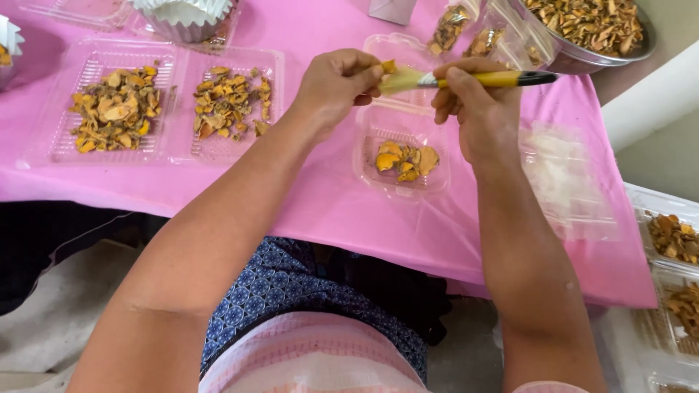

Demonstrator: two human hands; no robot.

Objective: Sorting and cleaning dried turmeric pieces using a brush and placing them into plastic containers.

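Note:
My left hand (336,86) pinches a small yellow-orange dried slice (389,67) between thumb and fingers. My right hand (477,102) grips a brush with a yellow and black handle (502,78), its pale bristles touching the slice. Both hands hover above an open clear plastic box (364,156) on the pink tablecloth; a few orange dried slices (405,160) lie in its near half.
An open clear box (182,109) at the left holds two heaps of dried slices. A metal bowl (641,45) of dried pieces sits at the far right, bagged pieces (451,28) beside it. Stacked clear boxes (564,178) and filled boxes (673,240) lie at the right.

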